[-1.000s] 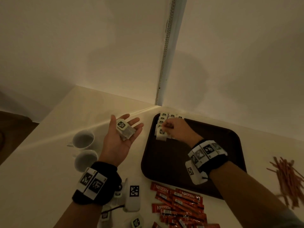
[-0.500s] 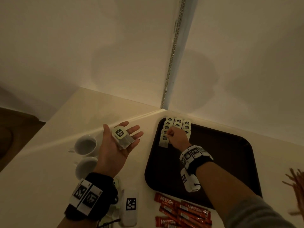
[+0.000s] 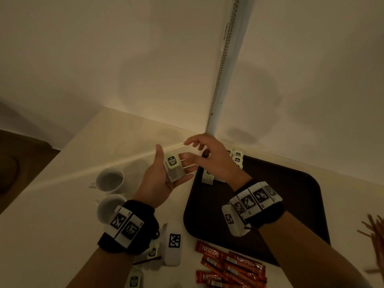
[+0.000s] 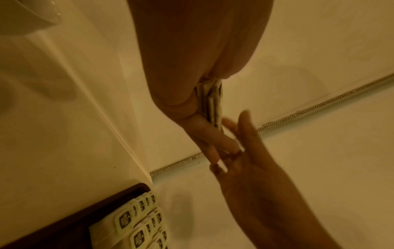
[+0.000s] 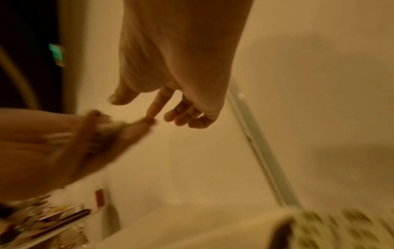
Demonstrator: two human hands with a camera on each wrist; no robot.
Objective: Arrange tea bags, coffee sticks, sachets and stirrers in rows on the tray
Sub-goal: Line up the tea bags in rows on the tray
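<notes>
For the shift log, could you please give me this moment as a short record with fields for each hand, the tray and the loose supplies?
left hand: palm up, fingers straight, carrying a small stack of held tea bags
right hand: empty, fingers spread, reaching over that stack
tray: dark brown; placed tea bags in rows at its far left corner
coffee sticks: red, on the table nearer than the tray
stirrers: loose pile right of the tray
cups: two, white, left of the left hand

coffee sticks (image 3: 230,267): red wrappers said "NESCAFE", the top one "CLASSIC" too
tea bag tag (image 3: 172,161): dark logo, too small to read tbh
wristbands (image 3: 255,199): only square code markers
</notes>
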